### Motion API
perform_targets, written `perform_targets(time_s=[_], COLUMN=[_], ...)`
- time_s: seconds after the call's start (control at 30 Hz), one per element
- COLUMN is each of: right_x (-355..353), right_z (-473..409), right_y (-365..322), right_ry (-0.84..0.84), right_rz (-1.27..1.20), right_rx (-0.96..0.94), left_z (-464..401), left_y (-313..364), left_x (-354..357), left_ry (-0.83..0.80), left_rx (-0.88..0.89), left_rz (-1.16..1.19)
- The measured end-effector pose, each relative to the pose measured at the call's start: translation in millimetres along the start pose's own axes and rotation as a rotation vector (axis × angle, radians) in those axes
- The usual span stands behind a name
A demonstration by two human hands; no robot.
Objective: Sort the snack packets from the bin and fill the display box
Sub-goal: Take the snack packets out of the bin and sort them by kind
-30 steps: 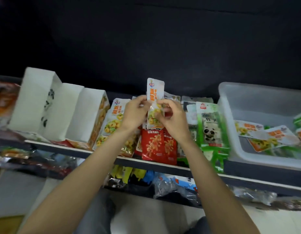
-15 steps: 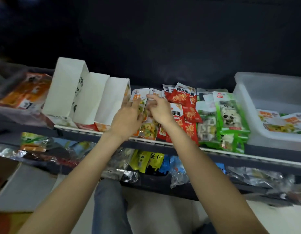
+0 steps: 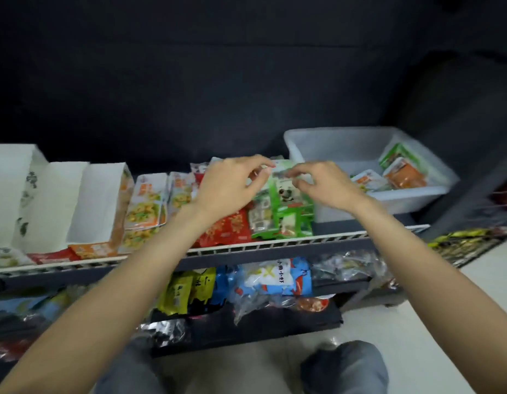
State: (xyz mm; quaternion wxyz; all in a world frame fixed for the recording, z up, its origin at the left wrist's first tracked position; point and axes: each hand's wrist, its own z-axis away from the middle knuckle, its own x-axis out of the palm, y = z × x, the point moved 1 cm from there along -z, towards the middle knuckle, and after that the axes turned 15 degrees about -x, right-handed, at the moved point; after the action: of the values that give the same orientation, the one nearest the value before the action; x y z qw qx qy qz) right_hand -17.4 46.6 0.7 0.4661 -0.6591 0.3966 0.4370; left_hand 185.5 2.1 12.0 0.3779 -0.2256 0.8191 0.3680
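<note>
Rows of snack packets stand on the shelf: yellow-orange ones [image 3: 145,203], red ones [image 3: 226,226] and green panda ones [image 3: 286,211]. My left hand [image 3: 232,186] hovers over the red and green rows, its thumb and forefinger close together at the top edge of a green packet. My right hand [image 3: 323,186] hangs just right of it with loosely curled fingers over the same green row. Neither hand plainly holds a packet. The translucent bin [image 3: 303,143] stands to the right with a few orange and green packets [image 3: 403,177] inside.
White cardboard display boxes [image 3: 96,200] stand in a row at the left of the shelf. The shelf's front rail [image 3: 275,245] runs below the packets. Bagged snacks [image 3: 275,277] fill the lower shelf. My knees [image 3: 346,365] are at the bottom.
The yellow packet held up a second ago now stands in its row. Both hands have moved right, from the yellow packets to over the green ones, and my view has turned right.
</note>
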Motion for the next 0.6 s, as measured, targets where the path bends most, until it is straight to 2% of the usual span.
perform_targets(time_s=[0.17,0.23,0.37,0.47,0.53,0.6], right_x=[-32,-30,-11,-1,2,3], right_z=[16,15,7,1,0,-1], right_y=[115,153,208,230,238,245], right_ry=[0.008,-0.055,-0.274,-0.466,-0.549,-0.554], right_rz=[-0.073,-0.073,-0.097,-0.087,-0.051,-0.029], right_rx=[0.212,0.282,0.382,0.370,0.364,0.367], left_z=[-81,-111,-157,-175,-182,-187], left_y=[58,73,89,81,76,76], left_x=[98,141,218,254,266,269], left_ry=[-0.386,-0.515,-0.746,-0.910,-0.954,-0.951], left_rx=[-0.030,-0.065,-0.076,-0.044,-0.006,0.039], left_rz=[0.308,0.319,-0.116,-0.431,-0.524,-0.536])
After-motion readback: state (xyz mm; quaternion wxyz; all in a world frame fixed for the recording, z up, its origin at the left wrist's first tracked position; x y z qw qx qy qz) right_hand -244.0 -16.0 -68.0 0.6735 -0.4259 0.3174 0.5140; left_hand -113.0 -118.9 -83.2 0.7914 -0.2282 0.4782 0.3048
